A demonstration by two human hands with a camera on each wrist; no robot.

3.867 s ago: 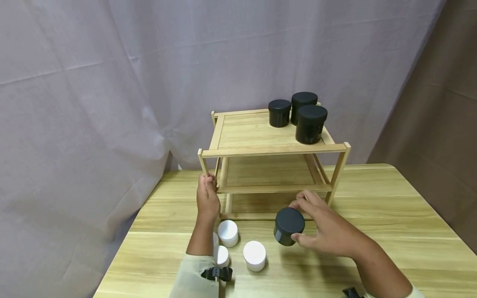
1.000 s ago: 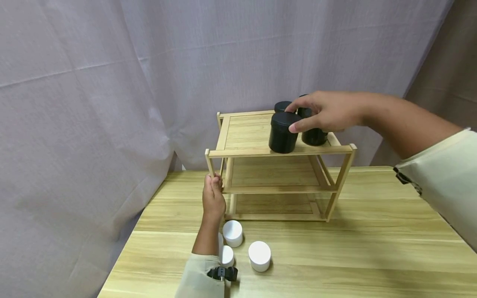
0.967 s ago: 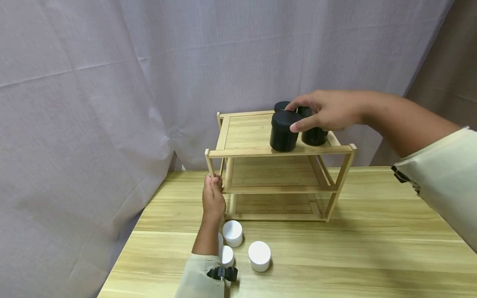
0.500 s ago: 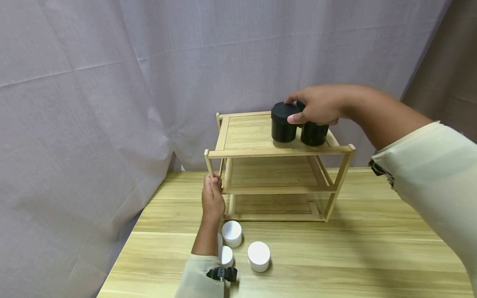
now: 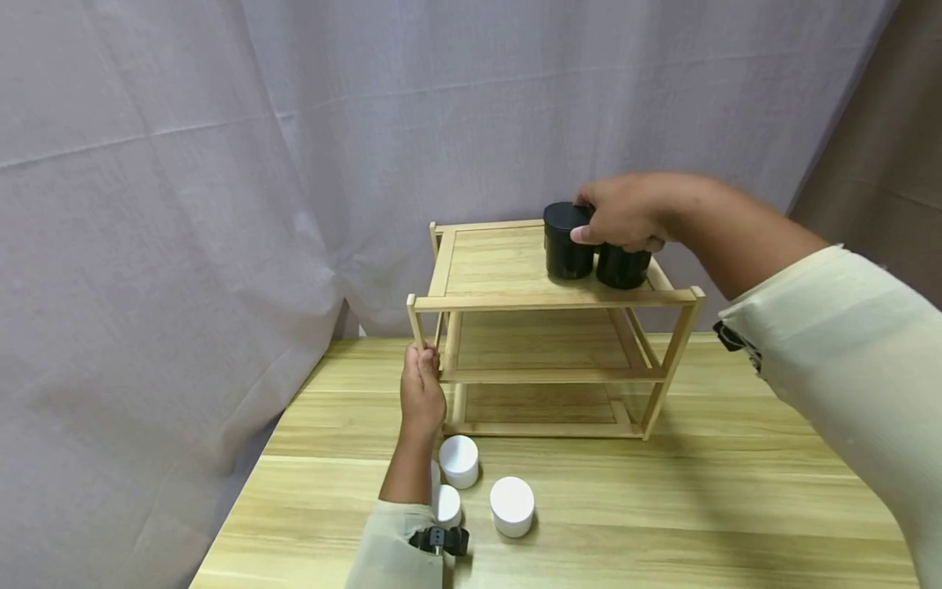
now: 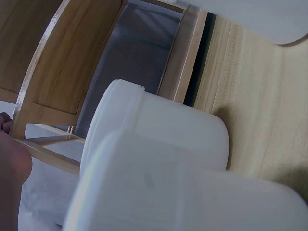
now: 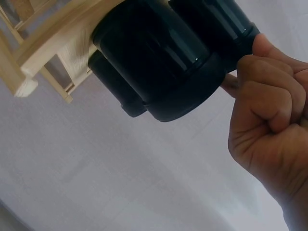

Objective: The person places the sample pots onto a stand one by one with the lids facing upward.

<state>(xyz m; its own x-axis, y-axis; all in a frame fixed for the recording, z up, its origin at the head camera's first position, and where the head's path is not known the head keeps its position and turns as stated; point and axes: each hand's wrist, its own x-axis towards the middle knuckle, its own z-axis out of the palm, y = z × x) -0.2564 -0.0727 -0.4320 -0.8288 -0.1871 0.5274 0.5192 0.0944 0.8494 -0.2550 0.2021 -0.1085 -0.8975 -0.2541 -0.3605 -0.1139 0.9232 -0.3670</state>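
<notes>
My right hand [image 5: 629, 211] pinches a black lidded jar [image 5: 569, 252] by its lid, thumb in front and finger behind. This jar stands upright on the top tier of the wooden shelf rack [image 5: 486, 270], close beside another black jar [image 5: 622, 267]. In the right wrist view a nearer black jar [image 7: 149, 53] overlaps the pinched jar [image 7: 216, 29], and a further one shows behind. My left hand [image 5: 422, 391] grips the rack's front left post below the top tier; in the left wrist view only part of that hand [image 6: 12, 159] shows at the edge.
White lidded jars stand on the wooden table [image 5: 662, 507] before the rack: one [image 5: 512, 507] to the right, one [image 5: 459, 462] near the rack's foot, others partly behind the left forearm. The lower tiers [image 5: 545, 339] sit beneath. A grey curtain [image 5: 368, 123] hangs behind.
The right hand has lifted the black jar from the table to the rack's top, then moved it back and slightly right beside the others. The left hand keeps its grip on the post.
</notes>
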